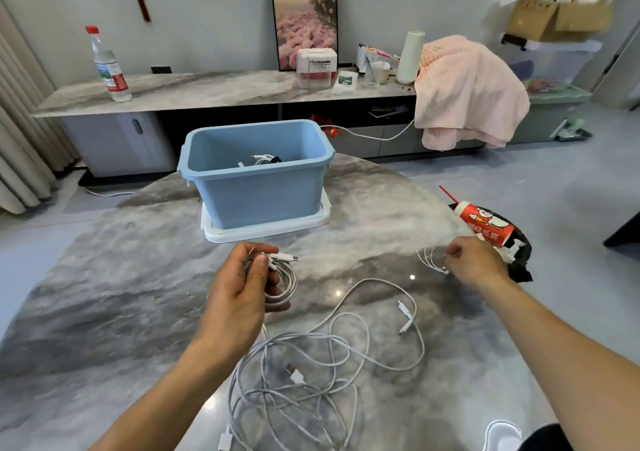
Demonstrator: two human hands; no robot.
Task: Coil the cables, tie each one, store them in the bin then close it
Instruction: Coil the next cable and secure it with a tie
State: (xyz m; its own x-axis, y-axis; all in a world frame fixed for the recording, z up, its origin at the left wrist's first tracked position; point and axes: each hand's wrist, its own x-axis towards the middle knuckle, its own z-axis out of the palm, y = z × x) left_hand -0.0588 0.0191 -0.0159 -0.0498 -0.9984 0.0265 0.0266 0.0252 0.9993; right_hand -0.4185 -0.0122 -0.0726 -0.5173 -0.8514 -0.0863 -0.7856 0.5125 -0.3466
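My left hand (242,281) grips a coiled white cable (285,279) above the grey marble table (104,295), its plugs sticking out to the right. My right hand (474,260) pinches thin white wire ties (427,258) near the table's right side. A tangle of loose white cables (311,364) lies on the table in front of me. The open blue bin (256,173) stands at the table's far side on its white lid (266,229). One tied cable bundle (265,160) lies inside the bin.
A red and white drink cup (485,224) with a straw lies on a black bag at the right edge. Behind the table runs a low cabinet with a water bottle (109,66), a framed picture and a pink cloth (467,94).
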